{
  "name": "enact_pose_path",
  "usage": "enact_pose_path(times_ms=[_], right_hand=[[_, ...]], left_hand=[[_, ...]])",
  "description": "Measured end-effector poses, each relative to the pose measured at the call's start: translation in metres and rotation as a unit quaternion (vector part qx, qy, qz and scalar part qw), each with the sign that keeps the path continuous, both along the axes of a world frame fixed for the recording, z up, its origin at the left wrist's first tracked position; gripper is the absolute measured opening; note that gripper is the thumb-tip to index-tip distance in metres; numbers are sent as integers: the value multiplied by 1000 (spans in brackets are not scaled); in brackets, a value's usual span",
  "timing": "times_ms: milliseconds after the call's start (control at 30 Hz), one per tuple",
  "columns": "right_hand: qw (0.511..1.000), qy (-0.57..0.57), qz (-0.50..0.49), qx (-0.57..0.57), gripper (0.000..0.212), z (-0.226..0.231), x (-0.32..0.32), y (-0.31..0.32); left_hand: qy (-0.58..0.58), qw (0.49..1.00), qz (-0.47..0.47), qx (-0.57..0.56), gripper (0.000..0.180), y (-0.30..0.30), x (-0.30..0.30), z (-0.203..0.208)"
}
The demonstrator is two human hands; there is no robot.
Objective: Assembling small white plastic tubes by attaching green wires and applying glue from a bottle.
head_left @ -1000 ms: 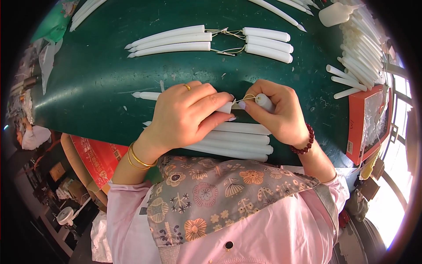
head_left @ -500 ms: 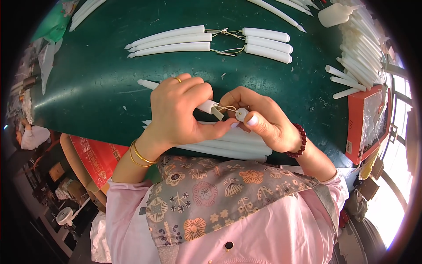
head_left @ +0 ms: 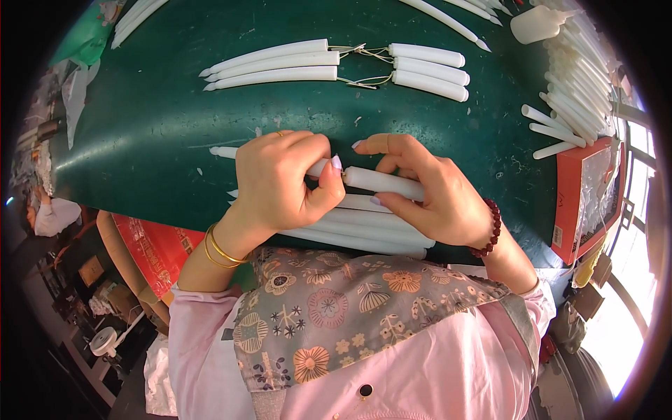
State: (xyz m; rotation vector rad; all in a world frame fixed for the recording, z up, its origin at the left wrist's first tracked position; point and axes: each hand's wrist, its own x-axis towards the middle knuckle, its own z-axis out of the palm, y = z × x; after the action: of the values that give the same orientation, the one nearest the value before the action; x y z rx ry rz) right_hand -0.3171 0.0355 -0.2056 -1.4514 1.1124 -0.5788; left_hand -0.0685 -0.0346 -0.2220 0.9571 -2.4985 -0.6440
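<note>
White tapered candles [head_left: 381,180], dark green table [head_left: 140,140], red box [head_left: 570,203], pink floral-patterned apron [head_left: 364,315], gold bangles [head_left: 218,248]

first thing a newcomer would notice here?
Both hands meet mid-table: the left hand grips a tapered white piece and the right hand a white cylinder, pressed end to end. Past them, on the green table, lie wired white pairs.
</note>
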Motion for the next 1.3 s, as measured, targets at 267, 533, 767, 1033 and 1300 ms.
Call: enact_pose_path(times_ms=[267, 533, 767, 1033, 1300], right_hand=[[992, 27, -37, -117, 42, -6, -1, 6], [990, -2, -19, -140, 41, -7, -3, 3], [956, 239, 88, -144, 47, 15, -8, 0], [982, 51, 3, -179, 38, 9, -9, 2], [987, 58, 13, -146, 32, 12, -11, 6]], left_hand=[[78, 994, -79, 22, 29, -1, -5, -4], [23, 996, -81, 30, 38, 2, 4, 5], [39, 996, -52, 59, 36, 7, 8, -2], [22, 995, -93, -25, 39, 1, 6, 2], [53, 988, -120, -82, 40, 2, 6, 4]])
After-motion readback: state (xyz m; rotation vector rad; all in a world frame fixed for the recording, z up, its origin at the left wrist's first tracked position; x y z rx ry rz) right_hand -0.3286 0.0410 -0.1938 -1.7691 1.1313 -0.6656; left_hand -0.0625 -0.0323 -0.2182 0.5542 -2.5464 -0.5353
